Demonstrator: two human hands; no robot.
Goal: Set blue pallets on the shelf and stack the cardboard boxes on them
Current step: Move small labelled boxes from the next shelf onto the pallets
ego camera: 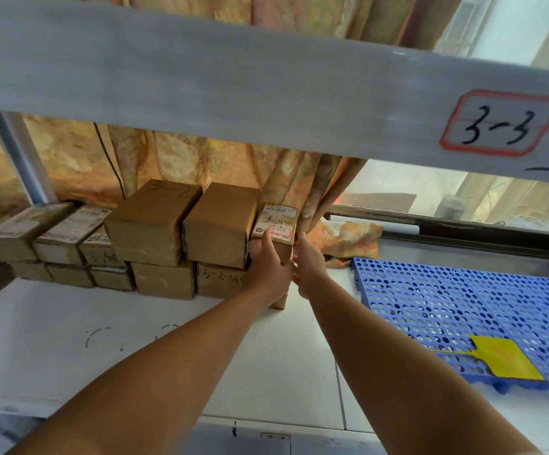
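Observation:
Both my arms reach deep into the white shelf [102, 323]. My left hand [268, 269] and my right hand [309, 267] clasp a small cardboard box [276, 221] with a white label, at the right end of a stack of cardboard boxes [150, 224]. That stack stands two layers high against the back, directly on the white shelf board. A blue perforated pallet [447, 307] lies flat on the shelf to the right, with a yellow tag [506, 356] on its near edge. Nothing rests on the pallet besides the tag.
The shelf beam above [233, 93] carries a red-framed label reading 3-3 [501, 124] and hangs low over my arms. A patterned orange curtain [201, 156] hangs behind the boxes. A window sill [447, 224] runs behind the pallet.

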